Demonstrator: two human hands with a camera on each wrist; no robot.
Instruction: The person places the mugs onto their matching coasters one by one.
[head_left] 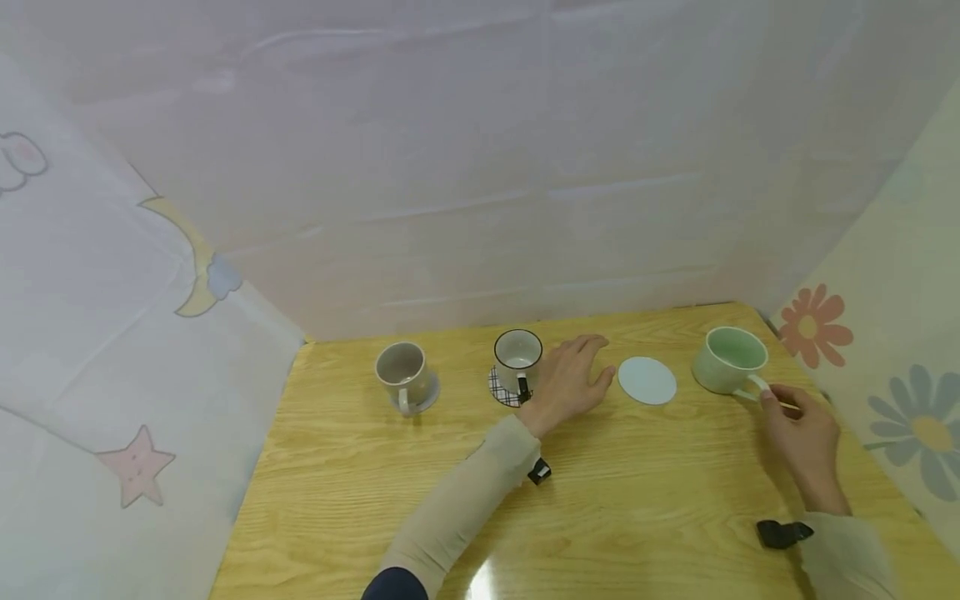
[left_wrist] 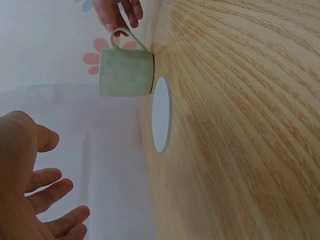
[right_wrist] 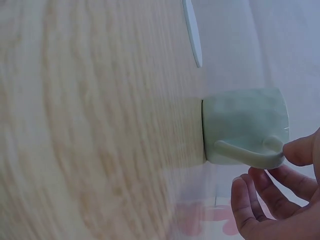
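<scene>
A pale green mug (head_left: 729, 360) stands upright on the table at the right, its handle toward the person. My right hand (head_left: 806, 429) pinches that handle (right_wrist: 250, 154), thumb on one side and fingertips on the other. To the mug's left lies a round white coaster (head_left: 647, 381). My left hand (head_left: 567, 379) hovers between this coaster and a white mug with a black rim (head_left: 517, 354), fingers spread and holding nothing. The black-rimmed mug sits on a checked coaster (head_left: 501, 390), partly hidden by the left hand and mug.
Farther left, a greyish mug (head_left: 402, 372) rests on a light grey coaster (head_left: 429, 398). The wooden table (head_left: 637, 517) meets hanging cloth (head_left: 480, 208) at its back, with printed cloth on both sides. Black camera straps (head_left: 780, 534) are at the wrists.
</scene>
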